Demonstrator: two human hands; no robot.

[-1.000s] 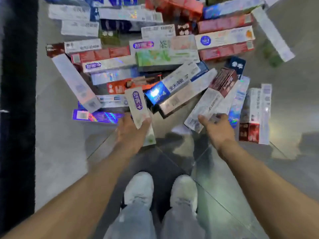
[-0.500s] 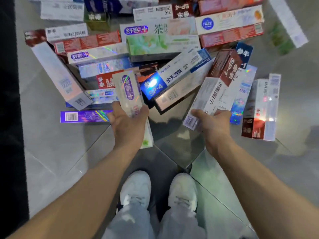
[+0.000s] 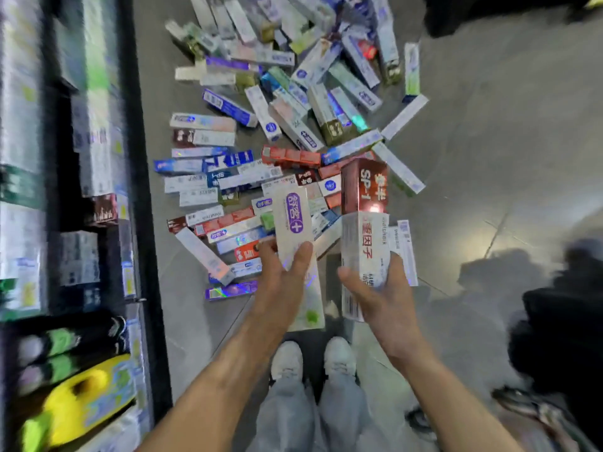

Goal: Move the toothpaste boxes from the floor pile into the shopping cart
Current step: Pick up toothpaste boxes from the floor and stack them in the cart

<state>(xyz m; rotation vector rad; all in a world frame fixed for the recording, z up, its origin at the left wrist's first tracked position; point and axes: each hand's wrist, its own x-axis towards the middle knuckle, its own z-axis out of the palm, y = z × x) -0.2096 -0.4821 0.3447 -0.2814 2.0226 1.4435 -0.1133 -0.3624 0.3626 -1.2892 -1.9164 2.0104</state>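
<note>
Both boxes lifted off pile (image 3: 261, 132); left hand (image 3: 282, 278), right hand (image 3: 380, 288) gripping.

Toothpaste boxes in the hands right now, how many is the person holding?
3, it seems: a white box with a purple label in the left hand; a red-and-white box and a white box behind it in the right hand. More may be hidden.

Left hand (image 3: 283, 282) raised white-purple box (image 3: 295, 230) off pile; right hand (image 3: 380, 293) raised red-white boxes (image 3: 364, 220).
</note>
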